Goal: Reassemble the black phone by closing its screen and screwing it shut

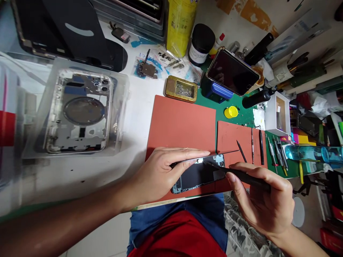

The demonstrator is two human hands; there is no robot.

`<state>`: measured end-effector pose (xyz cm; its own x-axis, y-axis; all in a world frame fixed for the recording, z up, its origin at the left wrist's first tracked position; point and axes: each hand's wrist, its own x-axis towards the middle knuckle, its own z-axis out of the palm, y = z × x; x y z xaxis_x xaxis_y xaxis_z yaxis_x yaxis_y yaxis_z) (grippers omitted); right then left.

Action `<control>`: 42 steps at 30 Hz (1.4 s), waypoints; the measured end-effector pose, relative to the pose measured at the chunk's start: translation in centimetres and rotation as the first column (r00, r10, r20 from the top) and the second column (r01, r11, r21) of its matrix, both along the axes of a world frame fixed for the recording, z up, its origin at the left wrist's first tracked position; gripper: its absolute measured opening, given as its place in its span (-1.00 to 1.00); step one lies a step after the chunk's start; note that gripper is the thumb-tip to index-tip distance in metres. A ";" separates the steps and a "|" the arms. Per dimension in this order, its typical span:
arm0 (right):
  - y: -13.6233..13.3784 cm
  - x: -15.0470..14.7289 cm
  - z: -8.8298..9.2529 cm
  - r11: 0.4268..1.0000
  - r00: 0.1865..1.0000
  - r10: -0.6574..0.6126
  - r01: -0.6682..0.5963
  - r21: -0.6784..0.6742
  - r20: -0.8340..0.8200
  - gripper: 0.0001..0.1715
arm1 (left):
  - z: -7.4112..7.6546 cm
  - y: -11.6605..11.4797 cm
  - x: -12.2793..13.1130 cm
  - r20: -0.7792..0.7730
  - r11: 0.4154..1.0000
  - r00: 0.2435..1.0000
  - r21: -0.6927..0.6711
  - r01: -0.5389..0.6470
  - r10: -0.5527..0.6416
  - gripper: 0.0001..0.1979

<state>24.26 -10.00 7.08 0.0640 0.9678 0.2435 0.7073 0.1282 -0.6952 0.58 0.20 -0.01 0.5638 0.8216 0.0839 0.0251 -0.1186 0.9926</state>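
I observe the left hand (pixel 158 175) clasping an opened phone (pixel 199 175) on the red mat (pixel 182 121), near centre; the right hand (pixel 259 200) grips a black probe (pixel 246 178) at its far edge. Next move calls for steady tip control.

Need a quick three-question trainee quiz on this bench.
1. True or false: the left hand holds the opened smartphone on the red-orange mat.
2. Which hand grips the black pointed tool: left or right?
3. What lies in the clear plastic box?

Key: 1 true; 2 right hand; 3 a phone rear housing.
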 end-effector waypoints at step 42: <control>3.4 -0.6 2.5 0.934 0.774 0.235 -0.348 0.085 0.589 -0.85 | 0.2 0.0 0.2 0.058 0.999 0.998 0.049 0.011 -0.014 -0.63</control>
